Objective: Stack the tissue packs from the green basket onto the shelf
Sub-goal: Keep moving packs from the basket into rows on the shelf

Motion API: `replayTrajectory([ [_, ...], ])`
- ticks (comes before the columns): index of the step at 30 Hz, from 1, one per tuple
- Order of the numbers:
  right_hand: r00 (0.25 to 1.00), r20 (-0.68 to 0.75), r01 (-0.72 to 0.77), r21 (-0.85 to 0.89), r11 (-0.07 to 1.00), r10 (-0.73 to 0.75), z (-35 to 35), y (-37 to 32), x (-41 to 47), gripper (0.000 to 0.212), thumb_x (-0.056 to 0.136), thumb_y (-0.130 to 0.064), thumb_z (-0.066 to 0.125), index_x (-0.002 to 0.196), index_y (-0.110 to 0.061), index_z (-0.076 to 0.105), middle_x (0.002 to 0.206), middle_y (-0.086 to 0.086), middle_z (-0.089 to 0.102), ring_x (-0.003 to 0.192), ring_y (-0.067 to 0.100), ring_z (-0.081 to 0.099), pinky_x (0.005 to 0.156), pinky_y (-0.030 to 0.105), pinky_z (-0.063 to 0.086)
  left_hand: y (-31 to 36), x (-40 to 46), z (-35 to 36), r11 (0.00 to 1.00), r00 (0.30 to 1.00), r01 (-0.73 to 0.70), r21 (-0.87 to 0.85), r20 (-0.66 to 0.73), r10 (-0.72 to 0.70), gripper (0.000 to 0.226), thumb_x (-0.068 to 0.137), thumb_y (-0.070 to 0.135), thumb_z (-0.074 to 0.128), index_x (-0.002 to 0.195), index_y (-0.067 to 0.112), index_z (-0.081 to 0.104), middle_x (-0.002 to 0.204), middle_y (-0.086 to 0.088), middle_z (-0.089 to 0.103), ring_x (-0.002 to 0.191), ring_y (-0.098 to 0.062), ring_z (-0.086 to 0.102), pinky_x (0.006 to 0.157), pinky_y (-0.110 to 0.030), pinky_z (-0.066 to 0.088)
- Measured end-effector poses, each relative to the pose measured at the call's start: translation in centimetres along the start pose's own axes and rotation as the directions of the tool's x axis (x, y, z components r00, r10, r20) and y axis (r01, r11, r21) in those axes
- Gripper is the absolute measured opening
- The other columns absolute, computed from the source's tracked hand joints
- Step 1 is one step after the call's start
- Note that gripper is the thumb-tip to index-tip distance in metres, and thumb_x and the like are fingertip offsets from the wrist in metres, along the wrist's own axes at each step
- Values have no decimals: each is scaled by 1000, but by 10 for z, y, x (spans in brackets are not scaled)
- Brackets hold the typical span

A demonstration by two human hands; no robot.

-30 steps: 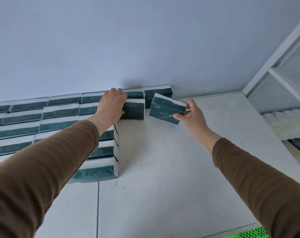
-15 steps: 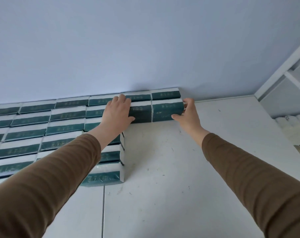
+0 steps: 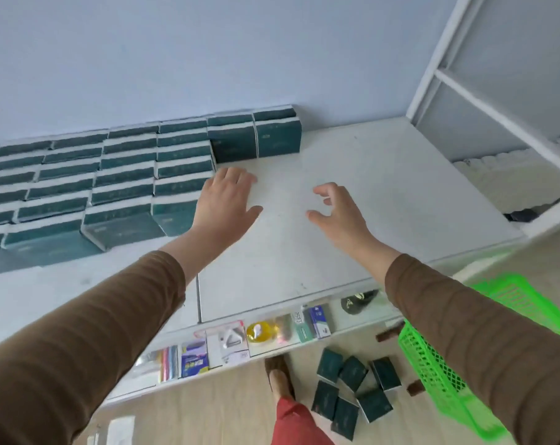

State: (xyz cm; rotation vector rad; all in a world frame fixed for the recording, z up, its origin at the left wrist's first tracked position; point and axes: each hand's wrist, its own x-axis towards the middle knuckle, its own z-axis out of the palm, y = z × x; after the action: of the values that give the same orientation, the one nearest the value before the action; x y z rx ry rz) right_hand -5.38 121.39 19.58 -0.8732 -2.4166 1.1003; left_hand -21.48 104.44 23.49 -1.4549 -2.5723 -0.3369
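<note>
Both hands empty above the shelf, tissue packs stacked at its back-left.

The left hand (image 3: 228, 200) hovers over the white shelf (image 3: 384, 200) with fingers straight and spread, holding nothing, just beside the right edge of the stacked tissue packs (image 3: 118, 175). The right hand (image 3: 339, 213) hangs near it, apart from the packs, fingers loosely curled with thumb out, also holding nothing. The dark green packs stand in rows against the blue wall (image 3: 208, 53), and the two end packs (image 3: 256, 138) at the back right rise taller than the rest. Below, the green basket (image 3: 439, 374) stands tilted at the lower right, partly hidden by the right sleeve (image 3: 484, 342). More loose packs (image 3: 352, 390) lie scattered on the floor (image 3: 208, 412) beside it. Small packaged goods (image 3: 240, 342) line a lower shelf.
</note>
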Motion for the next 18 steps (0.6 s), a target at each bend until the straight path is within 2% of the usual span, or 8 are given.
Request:
replayTrajectory([
  [4, 999, -40, -20, 10, 1000, 20, -26, 13, -110, 39, 90, -22, 67, 127, -19, 54, 128, 0, 52, 115, 17, 52, 96, 30, 43, 58, -81, -4, 996, 997, -78, -35, -11, 77, 45, 86, 39, 66, 126, 20, 57, 135, -4, 49, 126, -27, 43, 105, -44, 36],
  [8, 991, -67, -120, -28, 992, 118, -70, 49, -204, 36, 89, -19, 67, 124, -17, 56, 125, -1, 53, 114, 18, 54, 98, 32, 44, 126, -135, 5, 980, 982, -183, -77, 31, 186, 44, 85, 35, 68, 124, 21, 58, 138, -4, 48, 128, -28, 41, 102, -43, 36],
  [14, 949, -149, -295, -97, 950, 279, -156, 124, -284, 32, 92, -22, 66, 123, -18, 58, 125, -2, 57, 111, 12, 54, 90, 27, 40, 232, -157, 31, 948, 950, -278, -156, 100, 296, 44, 86, 34, 66, 128, 23, 57, 142, -2, 45, 132, -26, 37, 106, -41, 34],
  [18, 897, -198, -417, -86, 905, 395, -207, 183, -311, 31, 94, -25, 66, 123, -19, 59, 124, -3, 60, 109, 13, 56, 90, 29, 42, 304, -154, 63, 913, 915, -347, -213, 135, 379, 43, 87, 37, 63, 128, 24, 56, 141, -1, 44, 130, -24, 38, 106, -43, 35],
])
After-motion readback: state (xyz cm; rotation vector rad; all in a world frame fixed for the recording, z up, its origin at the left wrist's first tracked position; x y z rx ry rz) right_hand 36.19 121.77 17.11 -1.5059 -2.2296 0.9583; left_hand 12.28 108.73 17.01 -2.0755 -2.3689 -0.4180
